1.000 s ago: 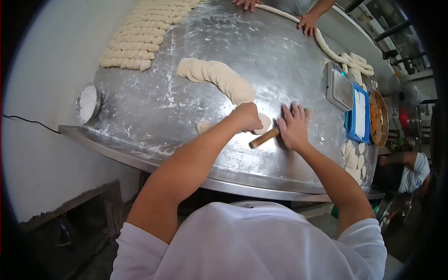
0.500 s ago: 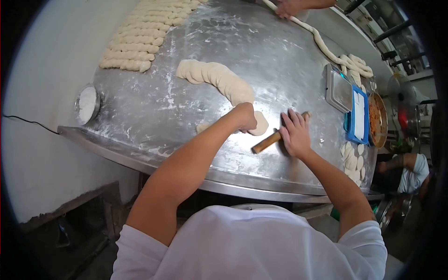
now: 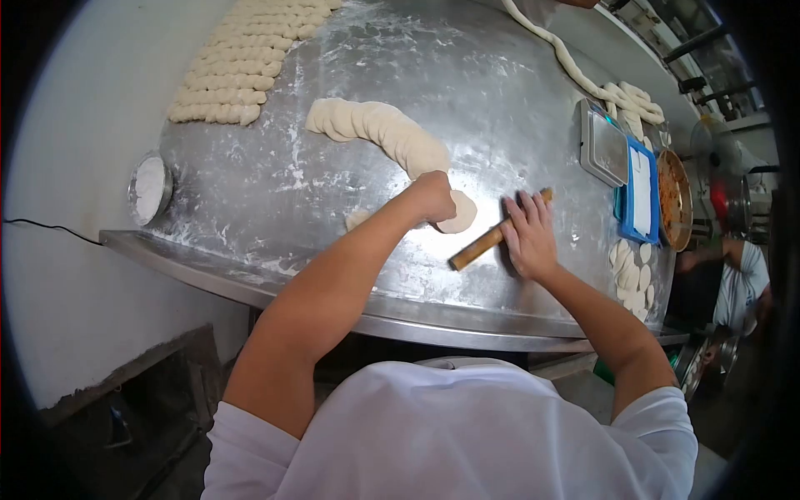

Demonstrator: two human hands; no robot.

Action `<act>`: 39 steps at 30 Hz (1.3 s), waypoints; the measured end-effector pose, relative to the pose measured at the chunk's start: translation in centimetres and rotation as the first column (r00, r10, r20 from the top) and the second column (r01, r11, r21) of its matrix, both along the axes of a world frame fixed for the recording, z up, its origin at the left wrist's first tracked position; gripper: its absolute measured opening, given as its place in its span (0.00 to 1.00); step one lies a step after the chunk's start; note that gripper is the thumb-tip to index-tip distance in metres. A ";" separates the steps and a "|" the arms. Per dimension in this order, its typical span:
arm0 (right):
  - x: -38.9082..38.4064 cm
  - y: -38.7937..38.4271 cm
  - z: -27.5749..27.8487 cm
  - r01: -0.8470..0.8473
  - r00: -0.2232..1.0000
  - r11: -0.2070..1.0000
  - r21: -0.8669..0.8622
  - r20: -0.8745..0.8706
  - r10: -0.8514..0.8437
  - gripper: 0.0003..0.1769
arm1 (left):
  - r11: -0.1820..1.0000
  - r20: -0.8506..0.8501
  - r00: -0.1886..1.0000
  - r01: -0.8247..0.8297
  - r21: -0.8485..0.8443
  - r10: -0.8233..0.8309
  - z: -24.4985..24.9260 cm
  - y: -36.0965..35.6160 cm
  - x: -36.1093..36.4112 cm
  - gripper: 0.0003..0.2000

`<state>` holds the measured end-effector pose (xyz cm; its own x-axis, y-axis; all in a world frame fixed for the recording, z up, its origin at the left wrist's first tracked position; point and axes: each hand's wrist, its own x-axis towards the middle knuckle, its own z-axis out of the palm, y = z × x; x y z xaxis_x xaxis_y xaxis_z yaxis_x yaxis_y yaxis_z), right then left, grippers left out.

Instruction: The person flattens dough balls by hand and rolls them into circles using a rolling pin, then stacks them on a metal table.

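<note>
Under the right hand (image 3: pixel 527 236), fingers spread flat, a wooden rolling pin (image 3: pixel 477 247) lies on the floured steel table (image 3: pixel 500 108). Just left of it, the left hand (image 3: pixel 432 196) pinches a dough disc (image 3: pixel 461 213). Overlapping rolled discs (image 3: pixel 383 133) lie beyond that hand.

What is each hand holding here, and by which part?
Left hand pinches the dough disc at its left edge. Right hand lies flat on the rolling pin, over its far half, not gripping it.
</note>
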<state>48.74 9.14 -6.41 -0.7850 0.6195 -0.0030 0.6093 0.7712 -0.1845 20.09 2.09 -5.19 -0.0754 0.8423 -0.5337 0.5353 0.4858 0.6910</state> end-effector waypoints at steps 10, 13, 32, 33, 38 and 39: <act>-8.1 1.9 -1.5 0.105 0.990 0.994 0.004 -0.091 -0.104 0.35 | 0.989 -0.161 0.987 0.002 0.147 0.022 -0.7 0.0 0.8 0.19; -0.5 -0.9 -0.5 0.015 1.000 0.998 0.058 -0.024 -0.014 0.33 | 0.995 -0.088 0.996 -0.001 0.103 0.010 -1.1 -0.3 0.4 0.19; 0.7 -0.1 1.2 0.045 0.989 0.996 -0.081 0.142 -0.033 0.39 | 0.928 -0.417 0.872 -0.102 0.357 0.256 7.1 -0.7 -5.4 0.26; 0.7 0.0 1.0 0.039 0.990 0.997 -0.073 0.140 -0.028 0.38 | 0.981 -0.490 0.864 -0.016 0.194 0.111 8.4 -1.6 -6.2 0.27; 0.2 0.2 0.9 0.025 0.993 0.996 -0.080 0.114 -0.015 0.37 | 0.920 -0.525 0.758 0.275 -0.280 -0.387 3.9 -8.2 -8.8 0.28; 0.3 0.1 1.0 0.019 0.995 0.997 -0.080 0.096 -0.012 0.37 | 0.937 -0.522 0.778 0.295 -0.188 -0.349 0.4 -9.6 -8.8 0.28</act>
<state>49.01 9.27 -5.38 -0.7690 0.6263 -0.1279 0.6389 0.7465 -0.1860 11.27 -7.50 -4.76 -0.1069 0.8197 -0.5627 0.9430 0.2629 0.2039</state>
